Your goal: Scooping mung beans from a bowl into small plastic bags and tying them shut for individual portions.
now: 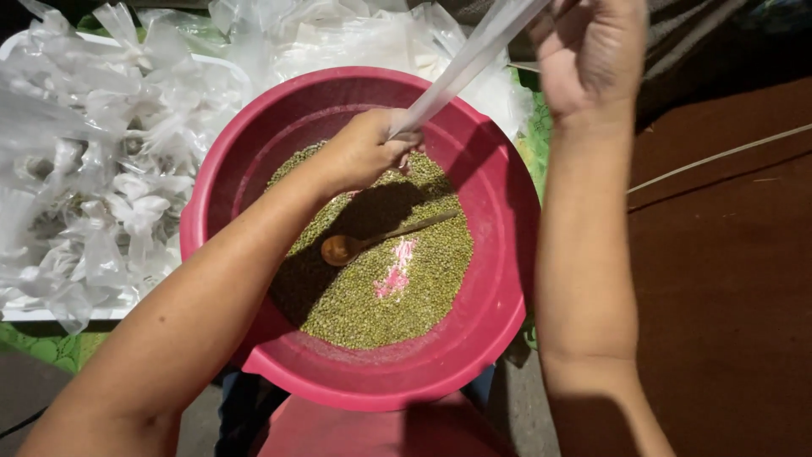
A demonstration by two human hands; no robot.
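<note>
A pink plastic basin [499, 296] is shown from above, resting on a pink support at the near edge of the view. It is partly filled with small green beans [406, 296], probably mung beans; a patch of bare pink bottom is exposed near the middle of the heap. A wooden spoon [355, 245] lies on the beans, bowl toward the left wall of the basin, touched by neither hand.

Over the far half of the basin, the left hand [368, 151] is closed around the lower end of a narrow clear plastic bag [461, 72]. The bag is drawn taut and slants up to the right hand [588, 51], which is closed on its upper end beyond the far right rim.

The bag is judged light, limp and slippery; it is best held pinched at both ends, as here. Whether it holds beans cannot be told.

Beyond the left rim, a white tray [17, 315] is heaped with knotted clear packets [127, 195]. More loose plastic bags [338, 34] are piled at the far edge.
</note>
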